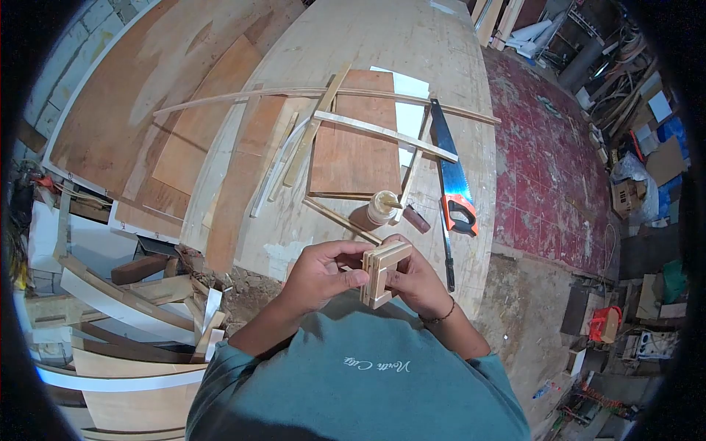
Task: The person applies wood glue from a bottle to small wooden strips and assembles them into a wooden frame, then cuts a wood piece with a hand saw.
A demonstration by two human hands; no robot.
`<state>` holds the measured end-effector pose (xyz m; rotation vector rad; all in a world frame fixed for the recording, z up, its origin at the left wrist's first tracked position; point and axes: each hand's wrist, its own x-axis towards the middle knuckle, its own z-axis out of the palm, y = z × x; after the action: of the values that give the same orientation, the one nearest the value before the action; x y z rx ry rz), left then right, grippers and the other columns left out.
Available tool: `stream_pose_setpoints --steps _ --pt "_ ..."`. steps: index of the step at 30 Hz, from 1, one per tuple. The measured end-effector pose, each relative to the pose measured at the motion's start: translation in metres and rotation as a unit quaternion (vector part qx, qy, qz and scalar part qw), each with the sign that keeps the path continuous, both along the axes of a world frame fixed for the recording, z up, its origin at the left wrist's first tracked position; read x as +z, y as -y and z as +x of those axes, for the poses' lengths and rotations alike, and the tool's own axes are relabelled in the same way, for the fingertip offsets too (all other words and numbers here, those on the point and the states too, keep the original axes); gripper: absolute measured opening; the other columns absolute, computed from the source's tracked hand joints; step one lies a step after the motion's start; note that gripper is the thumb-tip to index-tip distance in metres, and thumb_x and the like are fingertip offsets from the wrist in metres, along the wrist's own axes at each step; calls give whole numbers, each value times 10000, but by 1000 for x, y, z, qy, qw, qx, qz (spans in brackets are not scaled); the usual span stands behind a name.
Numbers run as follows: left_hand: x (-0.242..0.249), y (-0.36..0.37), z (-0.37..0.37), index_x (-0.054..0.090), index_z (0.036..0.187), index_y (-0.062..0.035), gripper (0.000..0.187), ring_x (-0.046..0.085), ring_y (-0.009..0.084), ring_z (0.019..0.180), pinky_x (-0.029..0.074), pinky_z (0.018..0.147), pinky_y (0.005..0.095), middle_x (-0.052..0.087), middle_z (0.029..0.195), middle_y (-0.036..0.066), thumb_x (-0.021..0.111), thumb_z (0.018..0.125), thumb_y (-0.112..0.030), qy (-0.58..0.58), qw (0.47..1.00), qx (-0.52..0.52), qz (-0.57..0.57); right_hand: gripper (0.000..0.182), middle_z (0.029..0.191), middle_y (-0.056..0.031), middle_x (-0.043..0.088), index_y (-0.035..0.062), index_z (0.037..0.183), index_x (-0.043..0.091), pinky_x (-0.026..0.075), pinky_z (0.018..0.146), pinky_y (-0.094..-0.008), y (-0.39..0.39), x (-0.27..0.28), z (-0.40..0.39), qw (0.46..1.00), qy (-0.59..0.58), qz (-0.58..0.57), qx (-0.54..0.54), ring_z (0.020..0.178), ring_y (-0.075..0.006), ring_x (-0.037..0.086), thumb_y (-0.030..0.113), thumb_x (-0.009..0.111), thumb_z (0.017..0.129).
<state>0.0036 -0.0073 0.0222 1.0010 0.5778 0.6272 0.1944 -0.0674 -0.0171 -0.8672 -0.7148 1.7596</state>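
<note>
Close to my chest, a small wooden frame [386, 257] made of short layered strips is held between both hands. My left hand [321, 273] grips its left side, with the thumb pressed on the front strip. From the right, my right hand [421, 283] closes round the other side; some of its fingers are hidden behind the wood. Just beyond the hands stands a small pale bottle or jar [382, 209] with a pointed top. Beside it lies a short dark brown block [416, 218]. A thin wooden strip [342, 220] runs toward the frame from the left.
On the plywood table [346, 37] lie a reddish-brown board [359, 132], several long wooden strips and a handsaw [451, 169] with an orange-and-black handle. A thin dark tool [448, 253] lies by the right edge. Wood offcuts [132, 309] are piled at left; a red floor [537, 154] lies right.
</note>
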Motion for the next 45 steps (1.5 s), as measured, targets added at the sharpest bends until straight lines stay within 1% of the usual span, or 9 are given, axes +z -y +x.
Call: stream_pose_setpoints --steps 2,6,11,14,22,29,37,42,45 --pt "-1 0 0 535 1170 82 410 586 159 966 497 855 286 609 1067 131 684 805 -32 3 1000 -1 0 384 944 7 549 91 1112 422 468 607 -211 0 2 -2 1000 3 3 -17 816 -65 566 83 657 809" --pt "-5 0 1 521 1188 81 427 581 156 969 493 859 289 602 1085 128 680 811 -42 3 1000 -2 -10 385 961 5 553 90 1124 418 484 630 -221 0 1 1 1000 8 3 -4 833 -72 572 83 651 817" --pt "-7 2 3 492 1224 83 455 567 153 993 483 867 297 590 1111 120 662 829 -66 11 1000 6 -3 373 1026 -21 559 77 1159 412 505 777 -275 -2 -1 2 999 -3 19 -33 931 -118 578 63 613 845" --pt "-10 2 1 479 1239 84 461 560 152 1005 479 868 298 588 1115 117 649 837 -66 -6 1000 -6 8 385 1031 -28 558 72 1175 410 493 809 -286 -1 -1 2 1000 -10 2 -27 954 -124 570 54 610 846" --pt "-8 2 -1 485 1230 86 470 582 160 974 488 853 297 594 1110 126 658 801 1 5 1000 -20 -8 393 1032 -27 561 64 1176 404 491 803 -277 0 1 1 999 5 20 -25 946 -114 568 76 624 851" --pt "-9 1 -3 494 1221 80 459 588 164 969 490 851 296 603 1087 121 658 799 2 14 1000 -17 -12 419 1031 -21 557 59 1190 390 479 814 -269 1 4 1 1000 6 2 -16 949 -109 559 86 633 849" --pt "-14 4 -3 536 1157 67 385 589 158 956 499 837 301 609 1052 106 674 819 -55 18 999 -5 -31 424 1025 -19 550 66 1182 394 479 805 -269 1 0 -1 1000 0 10 -19 957 -102 548 77 643 839" --pt "-12 3 -3 525 1169 58 390 588 154 949 500 835 302 606 1057 104 665 826 -60 14 1000 -7 -25 404 1013 -25 549 65 1149 400 479 793 -263 0 3 -1 1000 -15 20 -18 947 -100 549 59 649 831" --pt "-8 3 1 516 1178 54 404 587 150 948 498 832 295 602 1068 107 667 828 -80 5 1000 14 -21 397 993 -39 549 62 1112 400 482 788 -268 -3 7 -5 998 19 7 -60 941 -109 552 9 652 810"
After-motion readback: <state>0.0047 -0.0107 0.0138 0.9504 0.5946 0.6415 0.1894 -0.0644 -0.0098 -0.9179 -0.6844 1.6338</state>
